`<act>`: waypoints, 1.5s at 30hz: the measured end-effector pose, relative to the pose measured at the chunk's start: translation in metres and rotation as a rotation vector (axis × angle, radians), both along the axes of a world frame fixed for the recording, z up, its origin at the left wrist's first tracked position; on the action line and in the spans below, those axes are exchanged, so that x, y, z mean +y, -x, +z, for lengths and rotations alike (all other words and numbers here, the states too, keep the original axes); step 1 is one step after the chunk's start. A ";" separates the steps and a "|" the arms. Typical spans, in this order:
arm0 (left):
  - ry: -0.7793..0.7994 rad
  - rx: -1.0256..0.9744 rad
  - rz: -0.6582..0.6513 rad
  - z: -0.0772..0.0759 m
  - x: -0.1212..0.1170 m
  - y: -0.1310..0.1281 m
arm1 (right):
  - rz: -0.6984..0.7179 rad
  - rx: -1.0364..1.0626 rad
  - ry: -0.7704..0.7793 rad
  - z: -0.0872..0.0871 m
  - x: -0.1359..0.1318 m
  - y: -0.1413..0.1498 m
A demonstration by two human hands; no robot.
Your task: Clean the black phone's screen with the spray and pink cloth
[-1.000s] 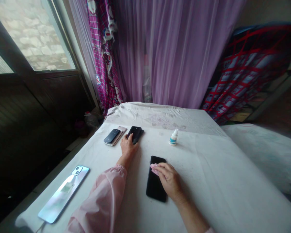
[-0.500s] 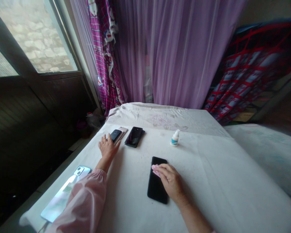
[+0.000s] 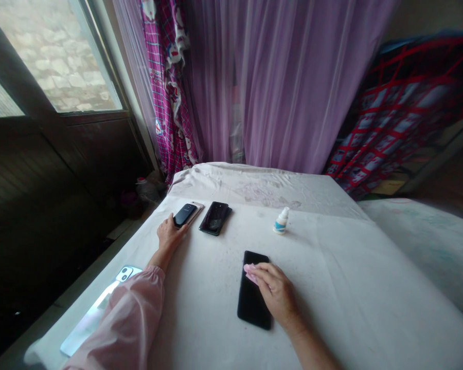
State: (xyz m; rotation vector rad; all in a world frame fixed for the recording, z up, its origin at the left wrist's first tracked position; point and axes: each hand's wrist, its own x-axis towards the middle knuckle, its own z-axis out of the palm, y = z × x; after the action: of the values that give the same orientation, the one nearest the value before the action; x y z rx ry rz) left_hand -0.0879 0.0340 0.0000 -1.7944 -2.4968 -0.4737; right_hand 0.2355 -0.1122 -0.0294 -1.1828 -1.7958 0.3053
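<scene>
The right hand [image 3: 280, 293] pinches a pink cloth [image 3: 250, 273] on the black phone [image 3: 253, 295], near the table's [image 3: 332, 288] front edge. The left hand [image 3: 168, 232], fingers apart, touches the small phone pile [image 3: 185, 215] by the left edge.

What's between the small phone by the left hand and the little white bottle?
The head view shows a glossy black phone lying over a second dark device, then only white tablecloth up to the bottle.
</scene>
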 end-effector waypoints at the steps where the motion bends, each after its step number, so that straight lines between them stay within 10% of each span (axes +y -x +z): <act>1: 0.002 -0.001 -0.002 0.000 0.002 -0.001 | -0.002 0.000 -0.005 0.000 0.000 0.000; 45: -0.067 -0.061 0.047 -0.005 0.004 0.004 | 0.007 0.012 -0.019 -0.002 0.001 -0.001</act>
State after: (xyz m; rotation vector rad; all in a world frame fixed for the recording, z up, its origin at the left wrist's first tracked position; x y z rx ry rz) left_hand -0.0922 0.0379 -0.0052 -1.7193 -2.5233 -0.6110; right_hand 0.2365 -0.1114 -0.0317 -1.1593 -1.7892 0.2987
